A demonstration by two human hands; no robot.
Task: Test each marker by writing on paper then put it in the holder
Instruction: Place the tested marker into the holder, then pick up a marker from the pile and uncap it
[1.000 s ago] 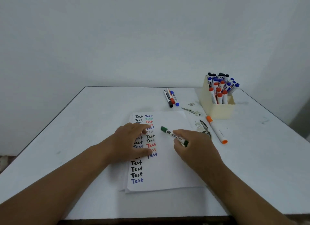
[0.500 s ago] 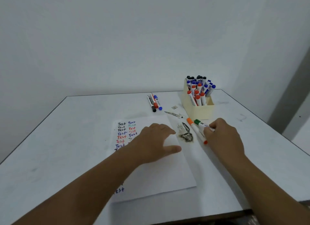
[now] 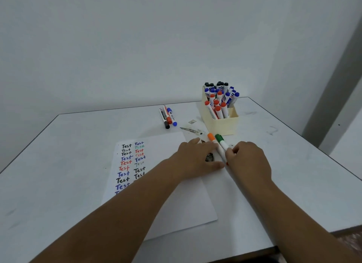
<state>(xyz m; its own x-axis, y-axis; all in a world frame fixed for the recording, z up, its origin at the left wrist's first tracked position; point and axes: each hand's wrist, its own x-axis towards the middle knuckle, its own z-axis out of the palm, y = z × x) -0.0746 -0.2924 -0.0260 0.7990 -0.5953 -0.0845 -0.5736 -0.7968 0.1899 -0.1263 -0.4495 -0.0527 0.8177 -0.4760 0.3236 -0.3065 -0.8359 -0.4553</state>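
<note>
My right hand (image 3: 247, 159) pinches the green-capped marker (image 3: 222, 143) by its white barrel, cap pointing away from me toward the table's far right corner. Its long axis runs from my fingers straight at the cream holder (image 3: 225, 125), which stands just beyond the cap, near that far right corner. The orange-capped marker (image 3: 212, 140) lies flat on the table just beside the green one, nearly parallel, cap also toward the holder. My left hand (image 3: 197, 157) lies flat, fingers straight and relaxed, gripping nothing, over the right edge of the paper (image 3: 162, 184) and up against the orange marker. The right hand is nearer the holder, so I judge the drop is its job: lift, tip the marker upright, lower it in. The holder is crowded: red caps at the front, blue behind, black at the back, so a gap must be found. The paper shows two columns of "Test" in black, blue, red and green. Three more markers (image 3: 167, 117), black, red and blue, lie together toward the far edge, left of the holder.
</note>
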